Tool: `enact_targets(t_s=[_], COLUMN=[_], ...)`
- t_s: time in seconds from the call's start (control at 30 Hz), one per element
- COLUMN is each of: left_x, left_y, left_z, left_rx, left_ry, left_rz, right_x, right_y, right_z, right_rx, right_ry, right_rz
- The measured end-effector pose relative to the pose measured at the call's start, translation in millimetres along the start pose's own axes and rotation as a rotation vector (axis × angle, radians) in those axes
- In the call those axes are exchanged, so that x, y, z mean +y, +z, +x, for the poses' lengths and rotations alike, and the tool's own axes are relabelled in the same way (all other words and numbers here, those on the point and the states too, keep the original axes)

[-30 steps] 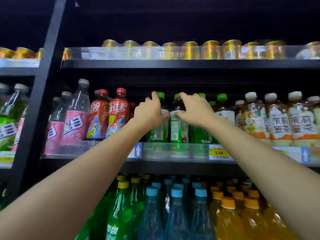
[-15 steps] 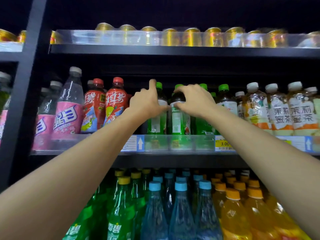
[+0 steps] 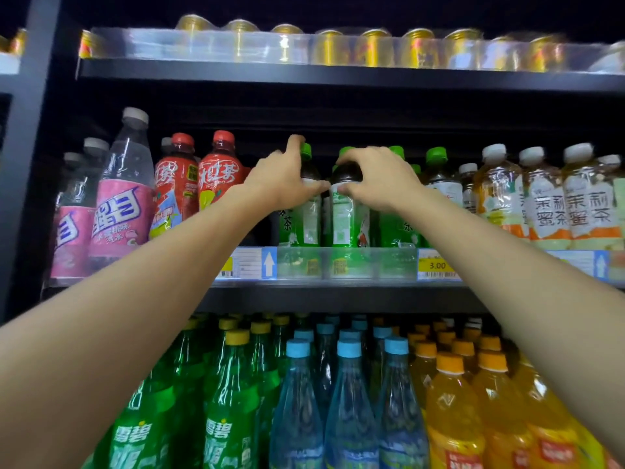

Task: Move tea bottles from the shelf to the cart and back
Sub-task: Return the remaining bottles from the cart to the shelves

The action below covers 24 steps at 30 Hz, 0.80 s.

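Note:
Green-capped tea bottles with green labels stand in a row on the middle shelf point(image 3: 338, 292). My left hand point(image 3: 280, 181) grips the neck of the left green tea bottle point(image 3: 301, 218), with a finger up beside its cap. My right hand point(image 3: 378, 179) curls over the top of the neighbouring green tea bottle point(image 3: 348, 221), hiding its cap. Both bottles stand upright on the shelf, close together. More green tea bottles point(image 3: 436, 170) stand to the right, partly hidden by my right arm. No cart is in view.
Red tea bottles point(image 3: 220, 170) and pink-labelled soda bottles point(image 3: 121, 204) stand left of the green ones. Pale jasmine tea bottles point(image 3: 548, 204) fill the right. Gold cans point(image 3: 372, 45) line the top shelf. Green, blue and orange bottles crowd the bottom shelf. A dark upright post point(image 3: 27, 147) stands far left.
Both hands stay on the same two green tea bottles. My hands have closed lower around their necks and the view has shifted slightly.

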State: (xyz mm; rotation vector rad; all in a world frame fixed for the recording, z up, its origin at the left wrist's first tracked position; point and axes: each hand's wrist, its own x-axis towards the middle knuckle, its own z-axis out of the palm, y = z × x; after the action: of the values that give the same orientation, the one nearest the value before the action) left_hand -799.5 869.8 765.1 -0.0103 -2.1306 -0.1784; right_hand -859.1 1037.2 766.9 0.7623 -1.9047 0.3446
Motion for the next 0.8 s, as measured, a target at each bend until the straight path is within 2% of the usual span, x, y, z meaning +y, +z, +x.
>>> enact_targets(t_s=[0.17,0.33,0.47,0.57,0.7,0.8], left_x=[-7,-2,5,-2,-5,-3], left_y=[-11,-3,2,-2,-8,-8], left_z=[3,0,2,4,3,2], left_rx=[-0.067,0.043,0.031,-0.017,-0.072,-0.061], left_ry=[-0.016,0.023,0.018,0.024,0.015,0.027], left_rz=[-0.122,0.098,0.169,0.116,0.048,0.043], right_x=[2,3,-7,-7,-4,-10], right_y=[-4,-8,-4,0,-10,-10], right_z=[0,3,2,4,10,9], right_rx=[-0.015,-0.088,-0.018,-0.016,-0.165,-0.148], right_ry=[0.011,0.032,0.059,0.078,0.083,0.04], right_rz=[0.037,0.083,-0.01,0.058,0.134,0.006])
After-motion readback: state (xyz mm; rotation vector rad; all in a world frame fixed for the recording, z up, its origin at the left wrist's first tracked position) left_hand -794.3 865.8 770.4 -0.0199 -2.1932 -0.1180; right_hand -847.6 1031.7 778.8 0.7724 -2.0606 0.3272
